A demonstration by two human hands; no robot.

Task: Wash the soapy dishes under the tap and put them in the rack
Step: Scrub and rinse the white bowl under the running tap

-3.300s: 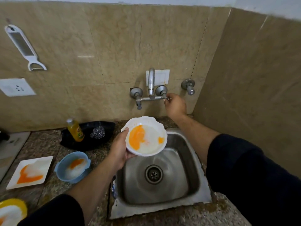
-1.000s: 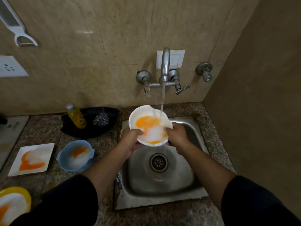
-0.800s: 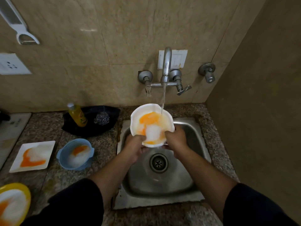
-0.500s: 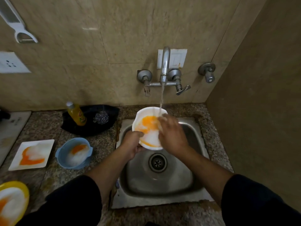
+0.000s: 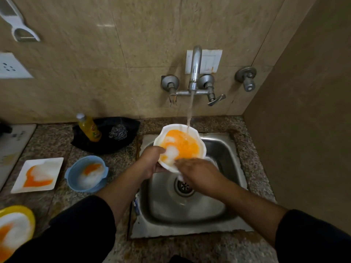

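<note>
Head: bowl [image 5: 180, 143] in left grip [image 5: 150, 164]

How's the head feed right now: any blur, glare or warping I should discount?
Head view: dim, warm light; right hand motion-blurred at the white bowl; small glare patch on the wall tile; wide-angle lens skews the sink edges; peeler soft at the corner.

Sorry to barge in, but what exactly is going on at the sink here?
A person is rinsing a soapy, orange-smeared white bowl under the running tap, over the sink. The left hand grips its rim; the right hand touches its near edge. A blue bowl, square plate and yellow plate wait soapy on the counter.
</note>
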